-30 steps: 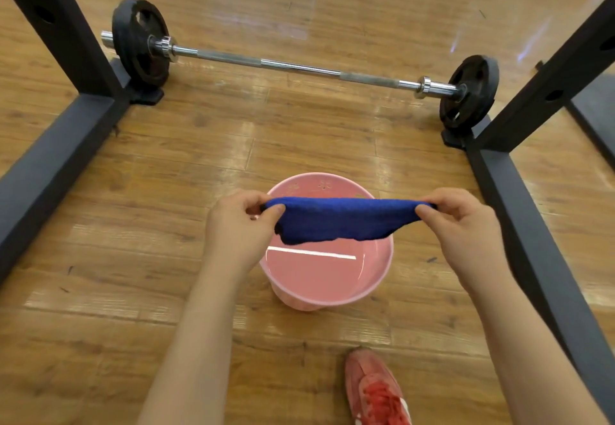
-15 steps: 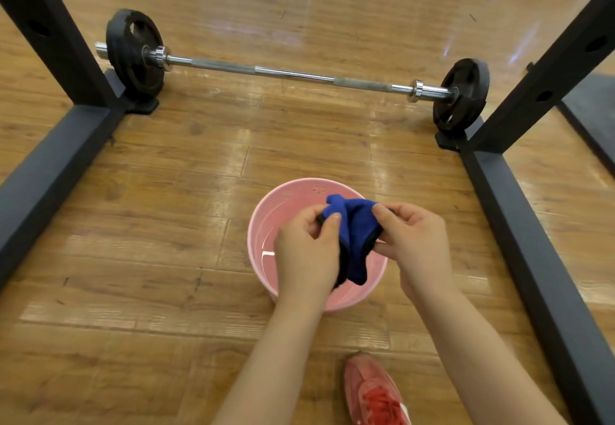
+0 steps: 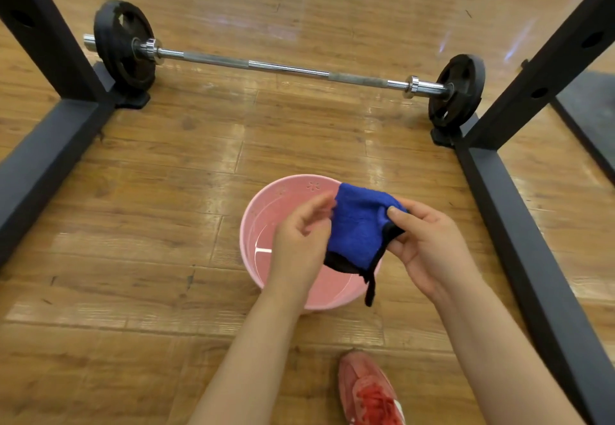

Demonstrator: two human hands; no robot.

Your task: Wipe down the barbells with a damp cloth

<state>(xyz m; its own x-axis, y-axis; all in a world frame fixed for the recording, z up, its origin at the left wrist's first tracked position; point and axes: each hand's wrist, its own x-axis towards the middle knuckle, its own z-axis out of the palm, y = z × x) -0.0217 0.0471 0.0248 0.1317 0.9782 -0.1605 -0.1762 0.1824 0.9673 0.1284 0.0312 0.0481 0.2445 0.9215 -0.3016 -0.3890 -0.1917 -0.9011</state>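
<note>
Both hands grip the folded blue terry cloth (image 3: 359, 225) above the round pink plastic basin (image 3: 266, 218): left hand (image 3: 299, 241), right hand (image 3: 429, 245).

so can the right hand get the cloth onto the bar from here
Probably not yet: the right hand holds the cloth over the basin, and the bar lies well beyond; open floor between.

A pink basin (image 3: 253, 225) with a little water stands on the wooden floor (image 3: 166, 191). Black frame beams (image 3: 40, 165) lie along both sides, with upright posts. A red shoe (image 3: 369, 391) is near the bottom edge.
</note>
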